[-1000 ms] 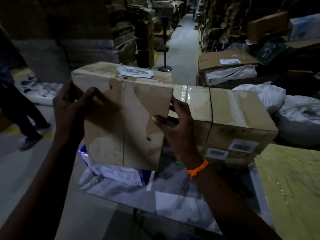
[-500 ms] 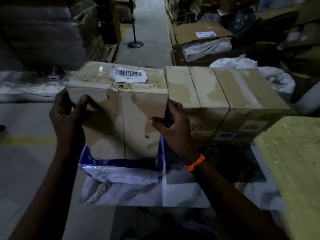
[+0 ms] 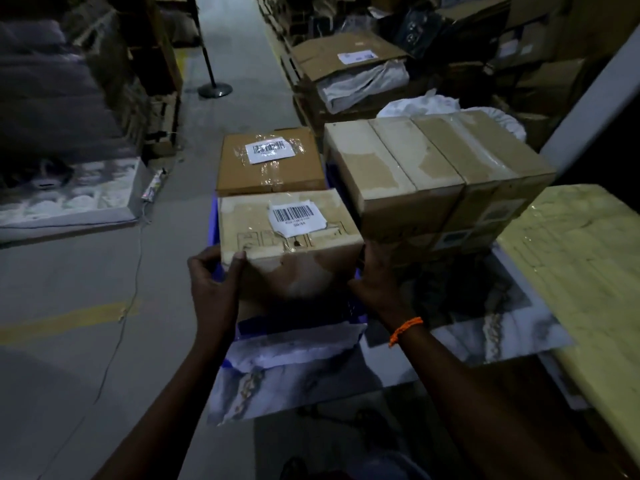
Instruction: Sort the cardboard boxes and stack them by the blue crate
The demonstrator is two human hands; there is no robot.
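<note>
I hold a pale, worn cardboard box (image 3: 287, 233) with a barcode label on top, low inside the blue crate (image 3: 304, 322). My left hand (image 3: 214, 282) grips its near left corner and my right hand (image 3: 377, 278) grips its near right side. Just beyond it in the crate sits a browner taped box (image 3: 270, 164) with its own barcode label. To the right of the crate stands a stack of long taped cardboard boxes (image 3: 433, 164), close against my held box.
A yellow wrapped slab (image 3: 581, 258) lies at the right. Marbled sheets (image 3: 485, 317) lie under and in front of the crate. A post on a round base (image 3: 214, 88) stands up the aisle, with packed shelves on both sides. A cable (image 3: 128, 306) trails across the floor at left.
The held box has gone down from upright above the crate to low inside it, barcode face up. The view tilted downward, and the brown box behind has come into sight.
</note>
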